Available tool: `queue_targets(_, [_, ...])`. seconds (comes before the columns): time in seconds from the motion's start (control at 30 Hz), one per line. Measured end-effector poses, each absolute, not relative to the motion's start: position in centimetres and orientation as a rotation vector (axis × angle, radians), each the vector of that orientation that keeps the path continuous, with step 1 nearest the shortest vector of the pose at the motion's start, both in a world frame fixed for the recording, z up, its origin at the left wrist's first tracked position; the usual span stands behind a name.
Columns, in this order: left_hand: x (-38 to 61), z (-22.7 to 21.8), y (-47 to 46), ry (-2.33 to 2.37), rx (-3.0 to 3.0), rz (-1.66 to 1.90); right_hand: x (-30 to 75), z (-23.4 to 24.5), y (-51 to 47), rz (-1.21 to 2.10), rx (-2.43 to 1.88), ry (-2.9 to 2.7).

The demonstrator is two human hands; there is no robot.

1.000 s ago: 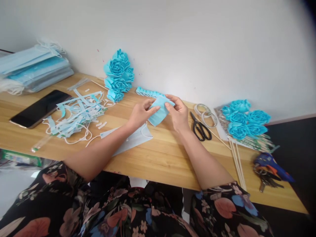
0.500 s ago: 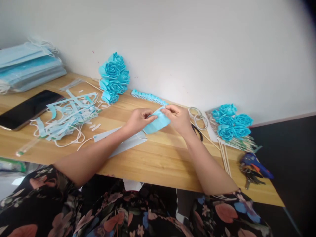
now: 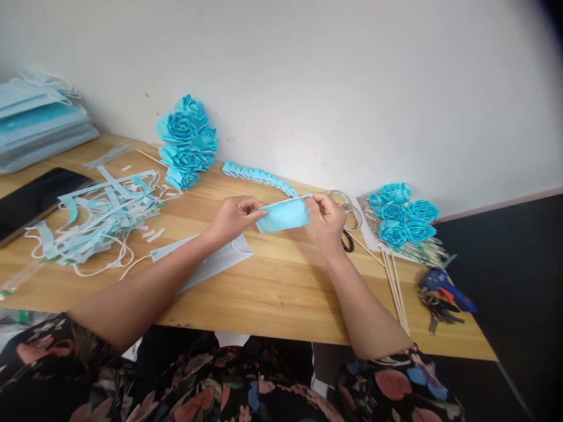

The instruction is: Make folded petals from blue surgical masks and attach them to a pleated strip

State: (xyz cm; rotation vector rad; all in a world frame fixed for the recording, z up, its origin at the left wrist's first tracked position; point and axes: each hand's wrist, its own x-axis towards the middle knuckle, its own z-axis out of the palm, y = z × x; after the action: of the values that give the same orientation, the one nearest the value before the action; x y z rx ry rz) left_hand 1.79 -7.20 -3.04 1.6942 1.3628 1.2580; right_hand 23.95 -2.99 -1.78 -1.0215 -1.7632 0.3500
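— Blue mask piece (image 3: pixel 284 214): where is it?
— Mid-desk, held just above the table (image 3: pixel 281 287).
— Grip?
— Left hand (image 3: pixel 231 218) pinches its nine o'clock end and right hand (image 3: pixel 328 220) its three o'clock end, thumb against forefinger.
— What changed?
— A second ago it sat tilted and bunched; now it's drawn flat and wide, ready for working. White mask (image 3: pixel 211 264) lies at seven o'clock, pleated strip (image 3: pixel 259 176) at eleven.

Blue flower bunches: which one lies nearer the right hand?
The bunch on the patterned sheet beside the wooden sticks, just right of the right hand, which pinches a blue piece. The other bunch leans against the wall, far to the left.
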Motion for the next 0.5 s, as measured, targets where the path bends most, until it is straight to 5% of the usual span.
queue_targets(0.5, [1.72,-3.15,-6.96,1.437,1.768,1.206,23.97,-2.40,-2.87,0.423,-1.003,-1.743])
